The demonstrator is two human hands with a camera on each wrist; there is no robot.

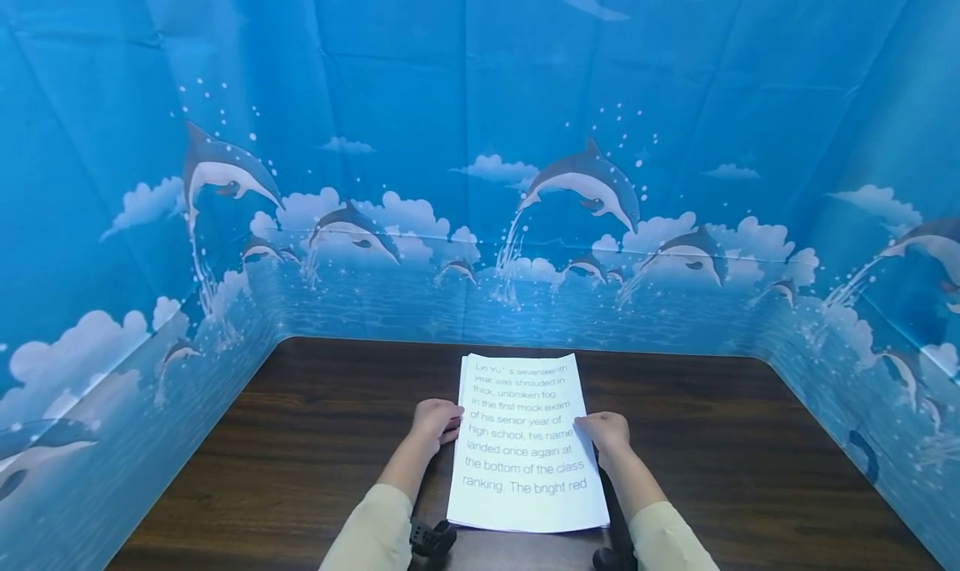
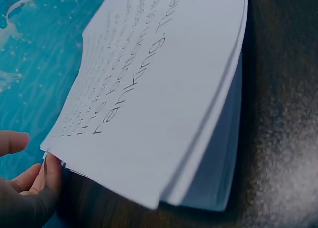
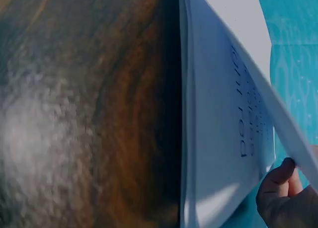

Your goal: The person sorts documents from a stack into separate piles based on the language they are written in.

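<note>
A stack of white printed paper sheets [image 1: 525, 508] lies upright to the viewer on the dark table, large English text on its top page. At its left edge is my left hand [image 1: 437, 422]; in the left wrist view curled fingers [image 2: 52, 174] touch the sheets' edge, while another digit stands apart above it. My right hand [image 1: 607, 431] pinches the right edge of the top sheet [image 3: 293, 133]. In the right wrist view that sheet is raised, and a printed page [image 3: 216, 138] shows beneath it.
The wood-grain table [image 1: 750, 454] extends to both sides of the stack. A blue curtain [image 1: 405, 96] printed with dolphins and clouds surrounds it at the back and sides. Black wrist devices [image 1: 433, 539] sit below the pale sleeves [image 1: 671, 538].
</note>
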